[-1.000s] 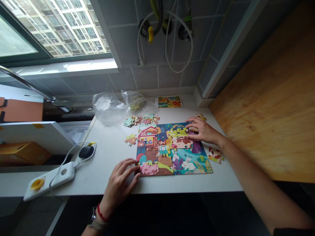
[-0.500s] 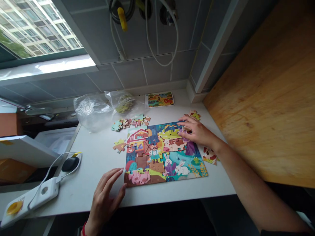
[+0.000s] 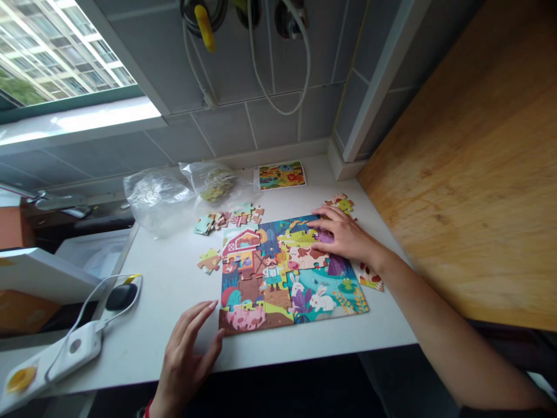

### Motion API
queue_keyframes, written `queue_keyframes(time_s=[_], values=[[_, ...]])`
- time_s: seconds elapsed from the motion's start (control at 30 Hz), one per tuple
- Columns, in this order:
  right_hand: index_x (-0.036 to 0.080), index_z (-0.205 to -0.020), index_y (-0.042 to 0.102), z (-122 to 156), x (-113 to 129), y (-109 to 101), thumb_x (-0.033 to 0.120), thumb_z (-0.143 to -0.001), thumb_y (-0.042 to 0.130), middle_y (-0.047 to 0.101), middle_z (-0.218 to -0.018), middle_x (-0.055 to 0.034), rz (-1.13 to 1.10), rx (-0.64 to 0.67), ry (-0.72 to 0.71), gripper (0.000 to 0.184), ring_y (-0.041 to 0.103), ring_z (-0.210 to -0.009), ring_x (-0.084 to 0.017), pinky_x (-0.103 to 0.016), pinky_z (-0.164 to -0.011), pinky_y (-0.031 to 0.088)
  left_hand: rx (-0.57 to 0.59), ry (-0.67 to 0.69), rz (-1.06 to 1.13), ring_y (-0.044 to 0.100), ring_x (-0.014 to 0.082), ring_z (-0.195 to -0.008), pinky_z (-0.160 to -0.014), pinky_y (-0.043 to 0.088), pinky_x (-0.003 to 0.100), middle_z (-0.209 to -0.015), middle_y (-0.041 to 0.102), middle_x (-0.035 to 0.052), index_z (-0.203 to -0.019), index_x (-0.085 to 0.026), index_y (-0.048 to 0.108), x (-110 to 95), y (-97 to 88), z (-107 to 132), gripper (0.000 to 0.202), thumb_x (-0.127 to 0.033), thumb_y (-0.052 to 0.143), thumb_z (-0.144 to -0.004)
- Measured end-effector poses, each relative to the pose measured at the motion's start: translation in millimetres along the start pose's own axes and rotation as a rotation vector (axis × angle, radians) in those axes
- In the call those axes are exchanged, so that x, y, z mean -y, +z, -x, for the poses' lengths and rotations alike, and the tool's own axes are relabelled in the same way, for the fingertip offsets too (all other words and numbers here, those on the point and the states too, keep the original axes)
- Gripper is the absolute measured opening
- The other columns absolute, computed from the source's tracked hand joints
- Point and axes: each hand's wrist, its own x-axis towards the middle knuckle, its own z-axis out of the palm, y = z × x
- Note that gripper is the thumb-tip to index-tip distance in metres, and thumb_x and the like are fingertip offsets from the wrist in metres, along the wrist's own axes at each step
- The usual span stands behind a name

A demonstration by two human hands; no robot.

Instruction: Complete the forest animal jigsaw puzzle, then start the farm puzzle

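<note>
A colourful jigsaw puzzle (image 3: 324, 293), with a barn, a cow, rabbits and a farmer figure, lies partly joined on the white counter. My right hand (image 3: 346, 235) rests over its upper right part, fingers spread and touching the picture beside the cow. A purple patch shows between those fingers; whether it is a loose piece I cannot tell. By the puzzle's lower left corner, my left hand (image 3: 185, 342) is open, fingertips near the edge. Loose puzzle pieces (image 3: 228, 219) lie behind the puzzle, one group (image 3: 209, 261) at its left, and more pieces (image 3: 371, 277) under my right forearm.
Clear plastic bags (image 3: 159, 200) and a small picture card (image 3: 282, 176) lie towards the tiled wall. A white power strip (image 3: 56, 357) with a black plug (image 3: 122, 296) sits on the left. A wooden panel (image 3: 470, 191) borders the counter on the right.
My right hand has shifted slightly left over the puzzle, and purple now shows between its fingers. My left hand stays by the lower left corner. The view has moved a little.
</note>
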Motion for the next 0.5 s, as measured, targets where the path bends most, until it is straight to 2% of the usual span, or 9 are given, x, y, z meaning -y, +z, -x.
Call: queue_keyframes(time_s=[0.13, 0.27, 0.4, 0.5], values=[[0.026, -0.132, 0.077, -1.0, 2.4, 1.2, 0.052, -0.087, 0.083, 0.064, -0.145, -0.0131, 0.005, -0.013, 0.001, 0.052, 0.05, -0.146, -0.038, -0.061, -0.125, 0.04, -0.006, 0.012, -0.001, 0.068, 0.0286, -0.119, -0.1, 0.059, 0.043, -0.132, 0.067, 0.013, -0.15, -0.023, 0.055, 0.4, -0.2, -0.7, 0.051, -0.019, 0.067, -0.1], [0.025, -0.131, 0.077, -4.2, 5.8, 2.3, 0.054, -0.089, 0.081, 0.067, -0.141, -0.0133, -0.005, -0.056, 0.006, 0.051, 0.051, -0.144, -0.036, -0.059, -0.126, 0.038, -0.019, 0.012, 0.005, 0.069, 0.029, -0.116, -0.101, 0.057, 0.045, -0.133, 0.067, 0.0128, -0.15, -0.024, 0.056, 4.2, 1.8, 1.2, 0.052, -0.023, 0.069, -0.099], [0.021, -0.13, 0.077, -7.0, 5.1, 5.1, 0.049, -0.094, 0.078, 0.069, -0.137, -0.0134, 0.035, -0.103, 0.028, 0.046, 0.053, -0.141, -0.034, -0.055, -0.126, 0.039, -0.037, 0.02, 0.005, 0.07, 0.0299, -0.114, -0.101, 0.056, 0.046, -0.132, 0.068, 0.0126, -0.149, -0.024, 0.056, 8.3, 4.3, 1.6, 0.052, -0.029, 0.07, -0.099], [0.021, -0.128, 0.078, -7.7, 8.2, 6.0, 0.046, -0.095, 0.077, 0.07, -0.137, -0.013, 0.083, -0.142, 0.022, 0.041, 0.053, -0.142, -0.034, -0.056, -0.124, 0.039, -0.047, 0.028, -0.003, 0.069, 0.0314, -0.114, -0.1, 0.057, 0.049, -0.132, 0.068, 0.0127, -0.149, -0.026, 0.056, 8.7, 4.9, 0.5, 0.051, -0.033, 0.068, -0.1]])
